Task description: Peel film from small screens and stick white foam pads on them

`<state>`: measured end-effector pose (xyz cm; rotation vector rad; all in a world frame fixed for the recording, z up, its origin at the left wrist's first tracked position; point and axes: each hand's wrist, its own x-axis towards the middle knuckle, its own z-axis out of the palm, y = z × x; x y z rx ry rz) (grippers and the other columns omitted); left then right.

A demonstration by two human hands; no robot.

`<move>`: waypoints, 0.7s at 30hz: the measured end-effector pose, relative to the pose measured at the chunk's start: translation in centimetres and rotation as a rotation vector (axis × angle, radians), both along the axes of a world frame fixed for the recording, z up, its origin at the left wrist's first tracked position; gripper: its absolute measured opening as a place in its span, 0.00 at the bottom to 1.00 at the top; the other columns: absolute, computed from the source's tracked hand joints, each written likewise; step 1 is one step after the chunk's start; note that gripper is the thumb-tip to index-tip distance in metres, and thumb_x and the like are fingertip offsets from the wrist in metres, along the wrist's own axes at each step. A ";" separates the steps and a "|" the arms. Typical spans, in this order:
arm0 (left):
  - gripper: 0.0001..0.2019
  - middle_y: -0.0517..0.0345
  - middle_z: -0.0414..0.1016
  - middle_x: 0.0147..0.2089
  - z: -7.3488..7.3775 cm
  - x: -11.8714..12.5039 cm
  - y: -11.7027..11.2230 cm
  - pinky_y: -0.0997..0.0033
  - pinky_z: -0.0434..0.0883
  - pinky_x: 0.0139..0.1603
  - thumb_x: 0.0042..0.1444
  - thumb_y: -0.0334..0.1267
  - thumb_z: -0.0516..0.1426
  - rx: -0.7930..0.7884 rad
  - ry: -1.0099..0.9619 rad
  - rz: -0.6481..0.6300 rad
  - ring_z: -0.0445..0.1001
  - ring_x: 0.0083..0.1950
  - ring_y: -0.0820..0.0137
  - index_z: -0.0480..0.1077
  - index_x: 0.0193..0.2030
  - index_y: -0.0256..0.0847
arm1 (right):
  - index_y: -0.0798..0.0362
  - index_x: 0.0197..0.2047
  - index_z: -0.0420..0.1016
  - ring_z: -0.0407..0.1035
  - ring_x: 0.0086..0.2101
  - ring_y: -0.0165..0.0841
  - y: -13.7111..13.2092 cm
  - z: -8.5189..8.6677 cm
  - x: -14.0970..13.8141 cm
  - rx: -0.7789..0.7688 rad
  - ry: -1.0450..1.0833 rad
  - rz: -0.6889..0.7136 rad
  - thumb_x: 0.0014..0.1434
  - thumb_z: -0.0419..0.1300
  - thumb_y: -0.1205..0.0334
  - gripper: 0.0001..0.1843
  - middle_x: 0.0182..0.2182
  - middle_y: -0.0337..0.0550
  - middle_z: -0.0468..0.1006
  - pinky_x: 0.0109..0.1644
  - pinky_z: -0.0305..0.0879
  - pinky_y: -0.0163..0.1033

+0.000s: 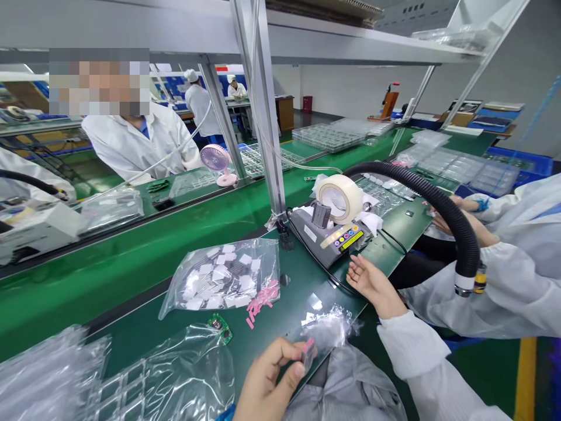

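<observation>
My left hand (274,377) is low in the middle of the head view, thumb and forefinger pinching a small square greyish piece with a pink tab (308,346). My right hand (370,283) is beside the front of a grey machine (315,240), its fingers loosely curled and apart, with nothing visible in it. Between the hands lies a crumpled heap of clear film pieces (331,324). Left of these, a clear bag (197,275) holds many white and grey squares. Several pink strips (263,298) lie at the bag's right edge.
A tape roll (339,199) stands on the machine, and a black hose (438,199) arches over to the right. A green circuit board (221,328) and clear plastic trays (144,380) sit at left. A metal post (267,117) rises behind. Co-workers sit right and across.
</observation>
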<state>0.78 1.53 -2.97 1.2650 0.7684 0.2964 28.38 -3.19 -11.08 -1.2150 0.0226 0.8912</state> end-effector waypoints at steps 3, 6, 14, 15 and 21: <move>0.13 0.58 0.76 0.30 0.5 0.1 0.0 0.69 0.64 0.46 0.48 0.46 0.61 -0.297 -0.139 0.027 0.74 0.41 0.66 0.63 0.25 0.42 | 0.57 0.40 0.68 0.66 0.25 0.25 1.1 0.1 1.2 -0.006 0.075 -0.045 0.63 0.53 0.55 0.13 0.30 0.37 0.71 0.29 0.66 0.34; 0.13 0.55 0.78 0.30 0.9 0.3 0.2 0.71 0.64 0.44 0.49 0.44 0.61 -0.424 -0.228 0.078 0.74 0.39 0.69 0.64 0.25 0.40 | 0.57 0.38 0.68 0.64 0.23 0.24 1.8 0.6 1.4 0.005 0.069 -0.089 0.63 0.54 0.57 0.11 0.28 0.35 0.69 0.26 0.64 0.32; 0.11 0.51 0.79 0.30 0.3 0.7 0.1 0.67 0.70 0.44 0.42 0.39 0.66 -0.686 -0.468 0.202 0.75 0.34 0.71 0.73 0.28 0.34 | 0.53 0.25 0.68 0.61 0.31 0.27 -2.1 6.8 -6.8 0.161 -0.178 0.008 0.47 0.69 0.58 0.13 0.27 0.35 0.66 0.36 0.60 0.31; 0.11 0.51 0.79 0.30 0.3 0.8 0.0 0.67 0.71 0.44 0.42 0.39 0.66 -0.696 -0.480 0.198 0.75 0.33 0.71 0.73 0.29 0.33 | 0.53 0.25 0.69 0.60 0.33 0.28 -2.8 7.8 -8.1 0.168 -0.213 0.100 0.46 0.69 0.59 0.12 0.28 0.37 0.66 0.37 0.59 0.32; 0.11 0.51 0.79 0.29 0.5 0.9 -0.4 0.70 0.72 0.41 0.43 0.39 0.66 -0.696 -0.522 0.212 0.76 0.33 0.72 0.73 0.28 0.33 | 0.49 0.24 0.67 0.57 0.30 0.31 -3.8 10.7 -11.9 0.270 -0.579 0.552 0.57 0.60 0.53 0.13 0.27 0.37 0.60 0.33 0.55 0.35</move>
